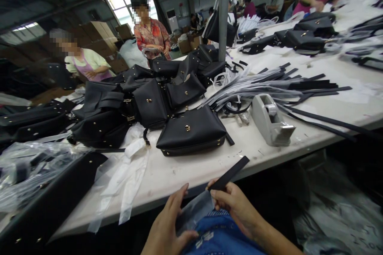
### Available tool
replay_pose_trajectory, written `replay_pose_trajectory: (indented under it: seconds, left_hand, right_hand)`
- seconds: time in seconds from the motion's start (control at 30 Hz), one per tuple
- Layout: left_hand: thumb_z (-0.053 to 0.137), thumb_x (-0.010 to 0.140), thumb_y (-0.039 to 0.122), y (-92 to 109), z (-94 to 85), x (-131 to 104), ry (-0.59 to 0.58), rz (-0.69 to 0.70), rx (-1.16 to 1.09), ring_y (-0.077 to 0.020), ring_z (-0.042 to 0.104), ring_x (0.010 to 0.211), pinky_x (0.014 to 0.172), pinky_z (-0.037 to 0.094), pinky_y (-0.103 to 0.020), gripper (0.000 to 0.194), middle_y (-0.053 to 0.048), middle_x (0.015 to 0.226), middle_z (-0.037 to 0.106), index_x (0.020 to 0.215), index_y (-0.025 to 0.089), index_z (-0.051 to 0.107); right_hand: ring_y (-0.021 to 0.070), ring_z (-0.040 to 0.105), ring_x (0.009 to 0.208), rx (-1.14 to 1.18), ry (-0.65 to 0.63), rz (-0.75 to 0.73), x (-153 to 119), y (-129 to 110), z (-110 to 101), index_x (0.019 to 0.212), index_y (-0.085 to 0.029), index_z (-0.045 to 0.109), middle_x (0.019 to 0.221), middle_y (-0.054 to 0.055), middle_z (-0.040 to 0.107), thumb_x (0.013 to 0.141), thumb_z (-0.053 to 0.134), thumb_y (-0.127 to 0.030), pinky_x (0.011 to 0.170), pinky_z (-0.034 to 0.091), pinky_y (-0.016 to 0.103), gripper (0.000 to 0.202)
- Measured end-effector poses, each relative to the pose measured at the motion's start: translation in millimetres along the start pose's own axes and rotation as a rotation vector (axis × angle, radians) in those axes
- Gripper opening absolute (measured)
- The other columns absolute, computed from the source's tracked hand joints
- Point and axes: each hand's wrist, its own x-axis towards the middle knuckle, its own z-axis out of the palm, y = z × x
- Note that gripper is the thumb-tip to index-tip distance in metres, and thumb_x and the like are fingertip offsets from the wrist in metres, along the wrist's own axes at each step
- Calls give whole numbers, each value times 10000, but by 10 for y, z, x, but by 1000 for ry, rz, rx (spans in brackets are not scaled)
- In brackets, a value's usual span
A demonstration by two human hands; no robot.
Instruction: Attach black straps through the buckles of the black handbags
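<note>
My right hand (pixel 235 203) pinches a flat black strap (pixel 231 171) between thumb and fingers near the table's front edge. The strap's free end points up and away to the right. From the same pinch, a translucent plastic sleeve (pixel 196 211) runs down toward the left. My left hand (pixel 170 223) is open beside this sleeve, thumb and fingers spread; whether it touches the plastic I cannot tell. Beyond my hands, a black handbag (pixel 191 133) with a gold clasp lies on the white table (pixel 179 171).
A grey tape dispenser (pixel 271 121) stands right of the handbag. Behind it lies a pile of plastic-wrapped straps (pixel 263 87). Several black bags (pixel 149 103) and plastic wrapping (pixel 131 171) cover the left side. A metal post (pixel 223 16) rises from the table. Two people (pixel 152 36) stand across it.
</note>
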Motion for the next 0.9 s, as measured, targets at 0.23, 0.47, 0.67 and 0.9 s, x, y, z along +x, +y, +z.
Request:
replay_pose_trajectory:
  seconds: [0.23, 0.47, 0.67, 0.9]
  left_hand:
    - [461, 976, 244, 210, 117, 216, 89, 167, 55, -260, 673, 1069, 939, 516, -326, 352, -105, 1174, 725, 1239, 252, 693]
    - [521, 954, 423, 373, 71, 227, -73, -87, -193, -279, 658, 1096, 973, 501, -384, 419, -114, 1183, 717, 1288, 199, 636]
    - [526, 928, 176, 218, 421, 214, 109, 158, 107, -268, 527, 1305, 1089, 441, -414, 554, -120, 1447, 533, 1470, 248, 444]
    - [358, 1013, 288, 342, 243, 297, -52, 27, -64, -223, 684, 877, 844, 526, -345, 355, -104, 951, 735, 1043, 163, 689]
  right_hand:
    - [83, 562, 607, 203, 35, -15, -10, -30, -2, 940, -162, 729, 835, 16, 687, 734, 809, -252, 567, 488, 198, 238]
    - [54, 538, 545, 196, 180, -79, 75, -179, -218, 843, -145, 721, 704, -24, 630, 697, 880, -290, 482, 490, 132, 260]
    - [86, 621, 607, 258, 194, -65, -13, -30, -117, 879, -181, 687, 842, 2, 701, 740, 848, -310, 529, 557, 163, 249]
    - [94, 663, 712, 301, 148, -113, 10, -114, -246, 898, -171, 730, 910, 21, 735, 723, 863, -349, 658, 594, 169, 283]
